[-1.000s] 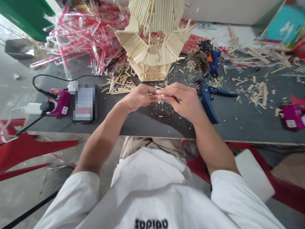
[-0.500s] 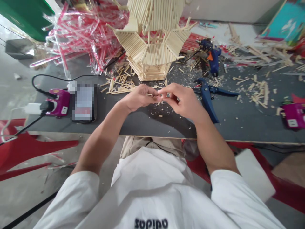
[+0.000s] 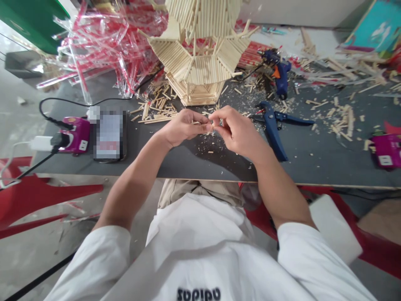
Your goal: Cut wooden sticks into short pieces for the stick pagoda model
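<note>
My left hand (image 3: 184, 127) and my right hand (image 3: 236, 128) meet fingertip to fingertip over the table, just in front of a pagoda-like model of thin wooden sticks (image 3: 208, 69). Both are closed in a pinch. Whatever lies between the fingertips is tiny and mostly hidden; I cannot make it out. Short cut sticks (image 3: 159, 117) lie beyond my left hand. Right of my right hand rest blue-handled cutters (image 3: 274, 129), and a blue glue gun (image 3: 282, 79) lies farther back.
A phone (image 3: 109, 136) and a purple power socket (image 3: 77, 133) with cables are at the left. Red-and-clear plastic wrappers (image 3: 103, 50) are heaped behind them. Wood scraps (image 3: 344, 123) and another purple socket (image 3: 387, 150) lie at the right. The table edge (image 3: 206, 180) runs before my body.
My right fingertips have shifted slightly and drawn closer together against the left ones. My left hand stays almost in place, and the objects on the table lie as before.
</note>
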`<action>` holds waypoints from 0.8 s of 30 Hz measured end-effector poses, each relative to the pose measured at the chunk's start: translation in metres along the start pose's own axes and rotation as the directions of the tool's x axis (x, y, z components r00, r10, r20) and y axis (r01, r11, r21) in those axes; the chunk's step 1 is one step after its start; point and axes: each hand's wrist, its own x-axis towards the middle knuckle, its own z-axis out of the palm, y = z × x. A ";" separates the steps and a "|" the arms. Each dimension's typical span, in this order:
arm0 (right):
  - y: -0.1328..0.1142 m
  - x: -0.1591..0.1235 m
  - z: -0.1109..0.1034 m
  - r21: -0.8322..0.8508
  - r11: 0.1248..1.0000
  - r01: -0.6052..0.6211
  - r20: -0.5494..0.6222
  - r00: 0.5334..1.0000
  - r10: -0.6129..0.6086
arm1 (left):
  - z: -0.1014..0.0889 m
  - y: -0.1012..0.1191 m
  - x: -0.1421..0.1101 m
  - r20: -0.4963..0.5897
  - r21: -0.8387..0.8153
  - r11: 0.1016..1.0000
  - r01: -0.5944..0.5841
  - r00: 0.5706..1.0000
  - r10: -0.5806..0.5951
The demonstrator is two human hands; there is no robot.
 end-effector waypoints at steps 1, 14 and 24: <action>0.000 0.000 0.001 -0.006 1.000 -0.003 -0.011 1.000 0.003 | 0.000 -0.001 0.000 -0.007 -0.008 1.000 -0.006 1.000 0.006; 0.010 0.000 0.010 0.103 0.994 -0.041 -0.047 0.998 0.046 | 0.002 0.001 0.002 -0.159 -0.136 0.990 -0.024 0.987 0.002; 0.016 0.003 0.011 0.058 0.998 -0.038 -0.179 0.983 0.048 | 0.000 0.004 0.000 -0.136 -0.203 0.979 -0.013 0.991 -0.015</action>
